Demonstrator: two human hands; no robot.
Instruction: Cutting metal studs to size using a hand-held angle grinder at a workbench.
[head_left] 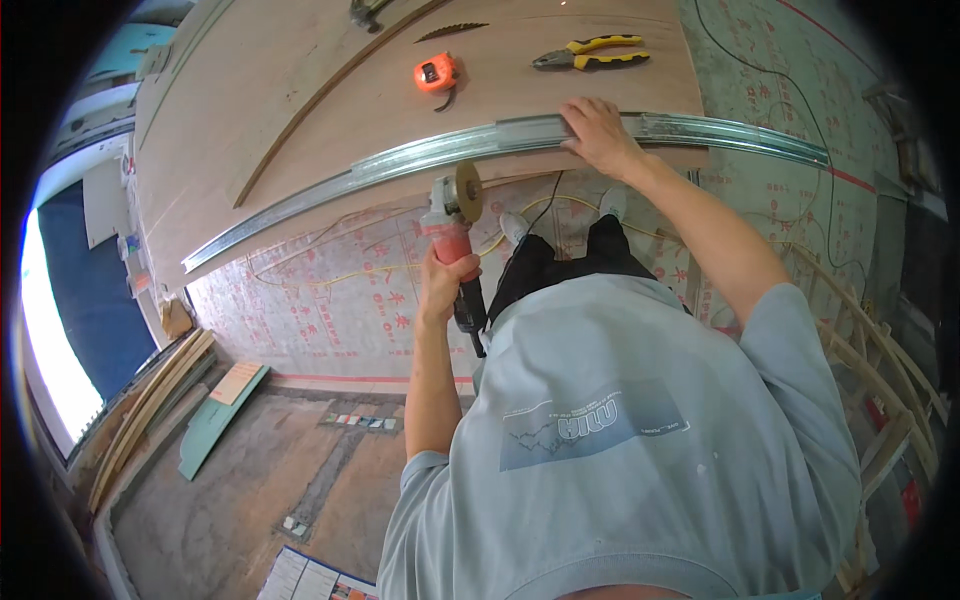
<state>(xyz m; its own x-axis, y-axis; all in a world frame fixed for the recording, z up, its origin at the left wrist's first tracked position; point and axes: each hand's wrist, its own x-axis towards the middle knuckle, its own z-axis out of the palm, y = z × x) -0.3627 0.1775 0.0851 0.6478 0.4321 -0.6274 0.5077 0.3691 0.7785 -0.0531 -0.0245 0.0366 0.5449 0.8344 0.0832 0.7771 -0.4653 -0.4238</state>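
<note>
My left hand (440, 285) is wrapped round the red and black body of an angle grinder (452, 240). Its round tan disc (468, 192) points up, just short of the near edge of a long shiny metal channel (420, 155). On that channel, right of its middle, rests my right hand (598, 132), fingers over the top and the thumb hidden in part. The channel lies across the near edge of a wooden board table (330, 60) and sticks out past the table's right side. Whether the disc is spinning cannot be told.
On the board lie an orange tape measure (436, 73), yellow-handled pliers (592, 53), a dark serrated blade (452, 32), a hammer (367, 14) and a thin wood strip (310, 105). A yellow cord (375, 270) runs over the covered floor. Wooden framing (880, 370) stands at right, planks (150, 410) at left.
</note>
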